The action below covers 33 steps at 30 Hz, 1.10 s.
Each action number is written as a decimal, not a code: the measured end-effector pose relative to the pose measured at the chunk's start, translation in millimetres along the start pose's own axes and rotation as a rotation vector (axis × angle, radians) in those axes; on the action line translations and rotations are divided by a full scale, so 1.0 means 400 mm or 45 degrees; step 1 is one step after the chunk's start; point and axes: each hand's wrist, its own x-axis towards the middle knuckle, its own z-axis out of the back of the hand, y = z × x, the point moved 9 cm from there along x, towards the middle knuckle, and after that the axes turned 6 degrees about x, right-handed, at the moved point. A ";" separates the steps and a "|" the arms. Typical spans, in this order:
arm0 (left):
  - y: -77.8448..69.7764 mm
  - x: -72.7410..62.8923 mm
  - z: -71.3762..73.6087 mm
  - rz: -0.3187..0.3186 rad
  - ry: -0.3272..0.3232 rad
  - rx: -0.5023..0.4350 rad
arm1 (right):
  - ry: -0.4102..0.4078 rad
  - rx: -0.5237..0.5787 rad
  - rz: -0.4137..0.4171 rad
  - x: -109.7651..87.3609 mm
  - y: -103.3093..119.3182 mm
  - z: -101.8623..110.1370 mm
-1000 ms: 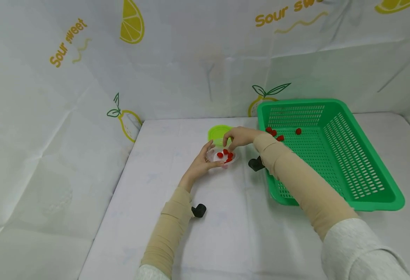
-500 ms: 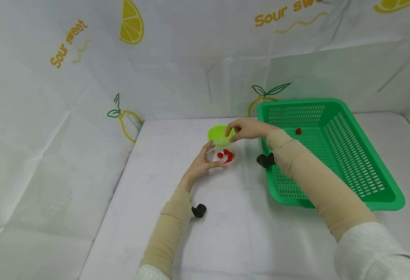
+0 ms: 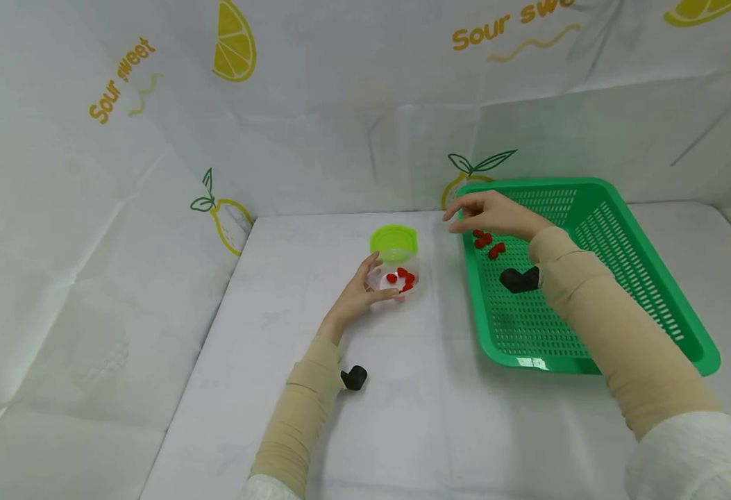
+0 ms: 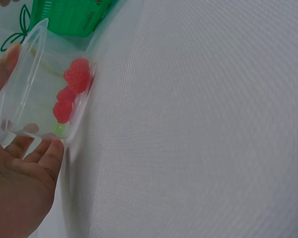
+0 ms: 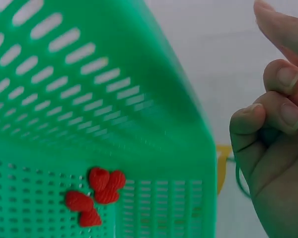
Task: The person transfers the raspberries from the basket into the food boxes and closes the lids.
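My left hand (image 3: 355,295) curls its thumb and fingers round a clear plastic container (image 4: 44,94) standing on the table. Several red raspberries (image 4: 78,77) lie on the container's bottom. Up at the left rim of the green plastic basket (image 3: 527,362), my right hand (image 3: 496,214) hovers with nothing in it, index finger stretched out and the others loosely bent. Below that hand, several more raspberries (image 5: 97,191) sit clustered in the basket's back left corner; the forearm hides part of the basket floor.
A lime-green round lid (image 3: 393,238) lies on the table just behind the container, which overlaps it in the head view. The basket's slotted walls rise at the right. A white cloth (image 3: 390,403) covers the table, and a lemon-printed sheet (image 3: 340,125) hangs behind.
My right hand has moved right from above the container to the basket's left rim, uncovering the raspberries there. The left hand keeps its grip on the container in the same place.
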 end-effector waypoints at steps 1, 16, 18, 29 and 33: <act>0.001 -0.001 0.000 -0.002 0.000 -0.001 | -0.024 0.018 0.001 -0.009 -0.009 0.012; 0.000 -0.007 -0.003 0.024 0.014 -0.027 | -0.196 0.194 -0.110 -0.076 -0.185 0.084; -0.013 -0.014 0.000 0.035 0.029 -0.034 | -0.214 0.192 -0.124 -0.078 -0.207 0.086; -0.030 -0.022 0.000 0.026 0.042 -0.004 | -0.215 0.143 -0.218 -0.091 -0.293 0.078; -0.001 -0.005 -0.002 0.019 0.006 -0.011 | -0.183 0.074 -0.234 -0.083 -0.306 0.070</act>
